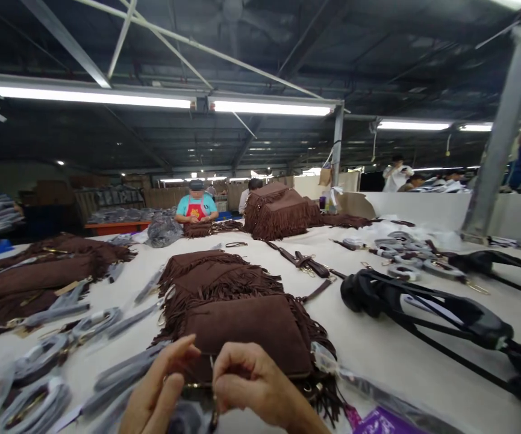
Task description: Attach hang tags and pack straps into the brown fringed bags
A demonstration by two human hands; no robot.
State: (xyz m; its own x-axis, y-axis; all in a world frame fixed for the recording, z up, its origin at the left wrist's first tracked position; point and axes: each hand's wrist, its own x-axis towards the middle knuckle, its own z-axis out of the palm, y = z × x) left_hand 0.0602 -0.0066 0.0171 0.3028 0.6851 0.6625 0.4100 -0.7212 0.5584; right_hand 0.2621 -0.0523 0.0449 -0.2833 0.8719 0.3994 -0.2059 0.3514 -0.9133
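Observation:
A brown fringed bag lies in front of me, its gold-coloured zipper edge facing my body. At that edge my right hand is closed in a pinch; a thin metal piece shows beside its fingers, but what they grip is mostly hidden. My left hand is at the bag's left front corner, thumb and fingers apart, with nothing visible in it. Behind this bag, more brown fringed bags lie overlapping in a row. Under my hands, clear plastic wrapping is partly visible.
Grey-wrapped straps and brown bags cover the left side. Black straps and a black bag lie right, near purple packaging. A tall stack of brown bags stands farther back; a co-worker is across the table.

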